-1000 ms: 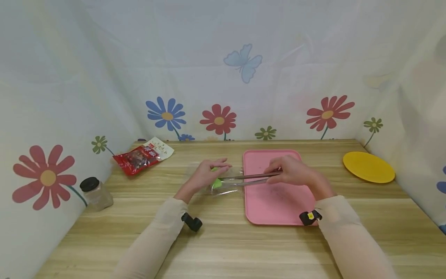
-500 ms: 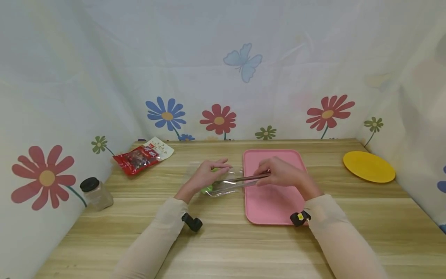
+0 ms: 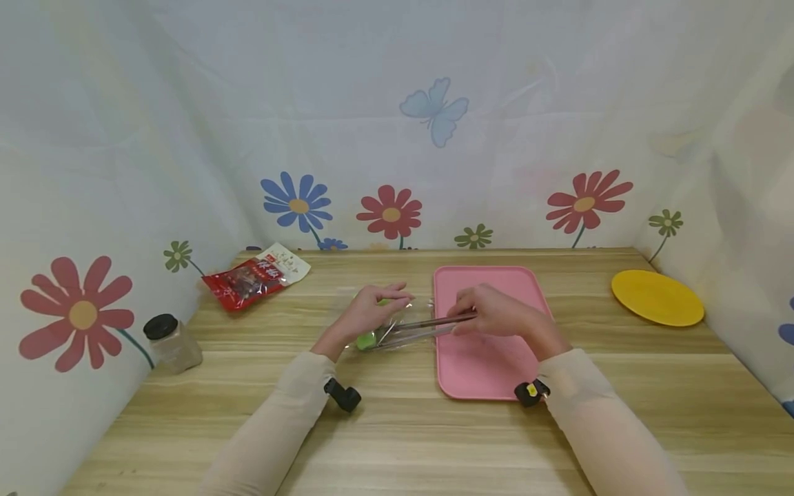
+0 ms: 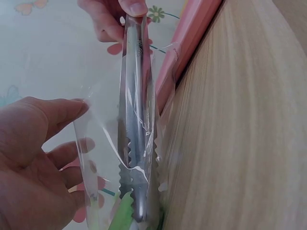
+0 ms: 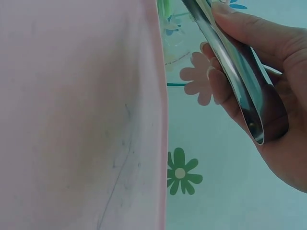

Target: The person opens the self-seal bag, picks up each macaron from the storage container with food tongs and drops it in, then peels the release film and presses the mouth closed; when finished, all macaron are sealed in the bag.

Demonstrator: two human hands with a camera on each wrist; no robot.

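Metal tongs with scalloped tips (image 4: 139,72) are gripped near their hinged end by my right hand (image 3: 493,313). Their tips reach left into a clear plastic bag (image 4: 103,129), next to a bright green piece (image 3: 366,340). The green piece's exact kind is unclear, and whether the tips still touch it is hard to tell. My left hand (image 3: 366,313) holds the bag's edge between thumb and fingers, with some fingers showing through the film. In the right wrist view, the thumb and fingers wrap the tongs' arms.
A pink tray (image 3: 490,379) lies under the right hand. A yellow plate (image 3: 657,297) is at the far right. On the left are a red food packet (image 3: 251,279) and a black-lidded jar (image 3: 174,348). A flower-printed curtain (image 3: 347,124) encloses the wooden table (image 3: 397,441).
My right hand has moved left with the tongs, pushing their tips and the green piece deeper into the bag. The left hand stays in place.
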